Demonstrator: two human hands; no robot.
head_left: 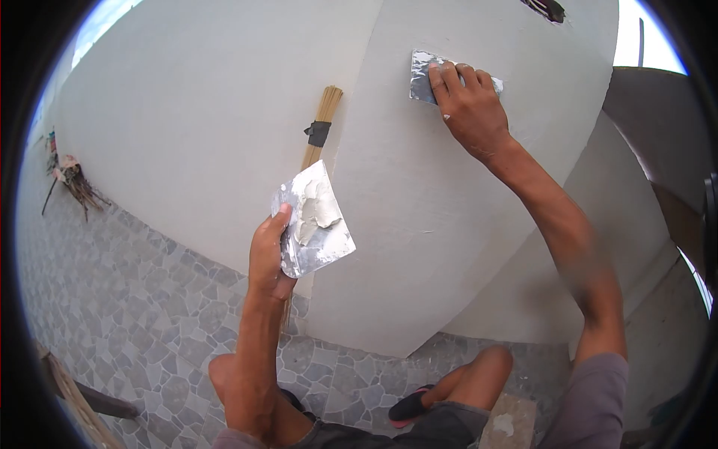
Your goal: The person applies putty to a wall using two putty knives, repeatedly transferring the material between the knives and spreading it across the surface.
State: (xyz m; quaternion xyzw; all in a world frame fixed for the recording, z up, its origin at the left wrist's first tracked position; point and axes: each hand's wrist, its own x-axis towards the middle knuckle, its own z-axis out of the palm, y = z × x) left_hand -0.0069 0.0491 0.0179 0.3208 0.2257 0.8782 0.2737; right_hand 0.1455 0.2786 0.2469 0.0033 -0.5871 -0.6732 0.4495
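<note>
My left hand [268,251] grips a flat metal plate [314,254] by its left edge, thumb on top. A lump of white putty [318,206] sits on that plate, with smears around it. Higher up and to the right, my right hand [471,105] is closed round a putty knife [422,78] with a wide metal blade. Its blade lies against or very close to the pale wall [419,194] and carries white smears. The knife's handle is hidden under my fingers.
A stick broom [325,112] bound with dark tape leans on the wall behind the plate. Grey stone-pattern tiles [172,322] cover the floor. Bundled twigs [77,183] stand at far left. A wooden piece [67,389] is at lower left. The wall has a hole [550,9] near the top.
</note>
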